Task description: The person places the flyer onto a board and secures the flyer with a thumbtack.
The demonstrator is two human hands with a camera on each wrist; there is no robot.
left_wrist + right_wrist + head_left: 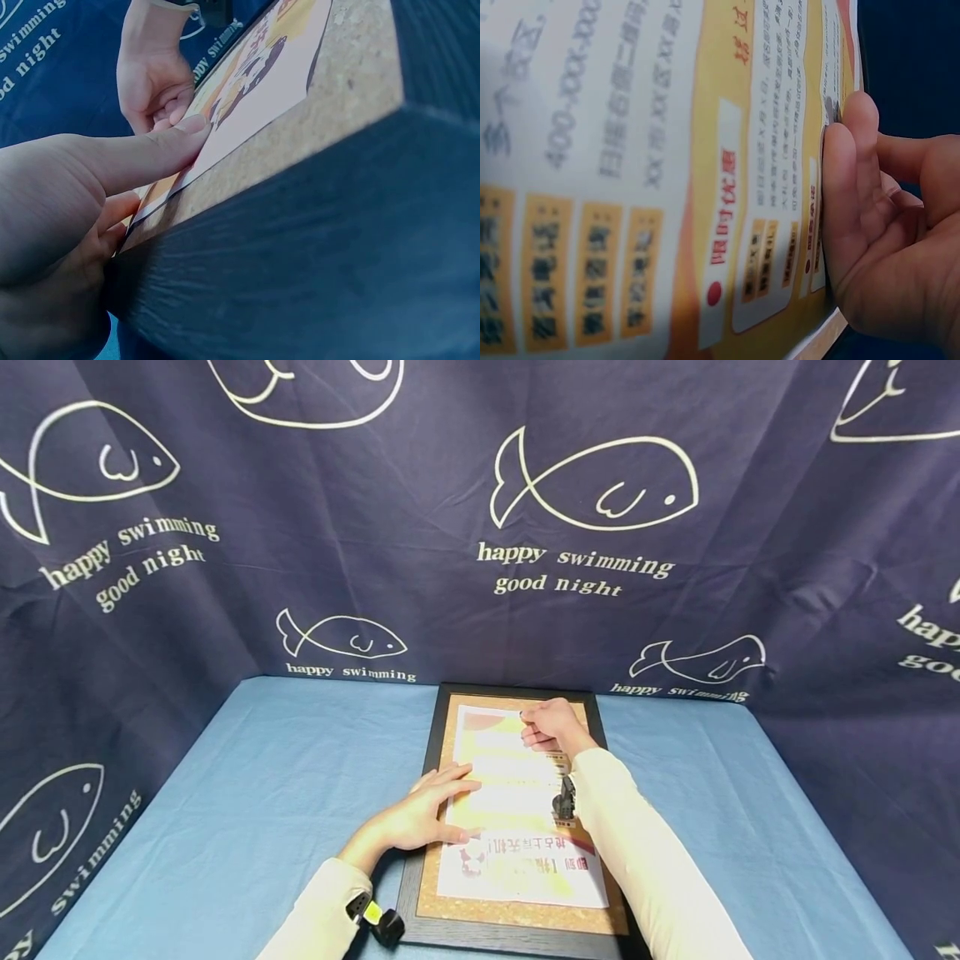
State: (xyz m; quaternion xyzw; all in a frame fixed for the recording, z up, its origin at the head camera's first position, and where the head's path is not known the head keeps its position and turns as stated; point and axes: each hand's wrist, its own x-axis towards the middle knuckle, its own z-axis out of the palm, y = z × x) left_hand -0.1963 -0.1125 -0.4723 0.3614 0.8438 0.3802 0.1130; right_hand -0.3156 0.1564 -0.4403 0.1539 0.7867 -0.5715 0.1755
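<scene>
A printed paper poster (517,810) lies upside down to me on a cork board (525,920) with a black frame. My left hand (416,814) rests on the poster's left edge, fingers spread. Up close in the left wrist view, its thumb (169,150) presses on the paper near the cork margin. Near the poster's top, my right hand (555,722) pinches a small dark pin-like item (831,111) between thumb and fingertips, against the paper. Its other fingers curl in beneath. The item's point is hidden.
The board lies on a blue-clothed table (300,777), its far edge near a dark blue curtain (450,527) printed with fish and words. Curtain also hangs at both sides. A wrist camera (386,927) on my left arm overhangs the frame's lower left corner.
</scene>
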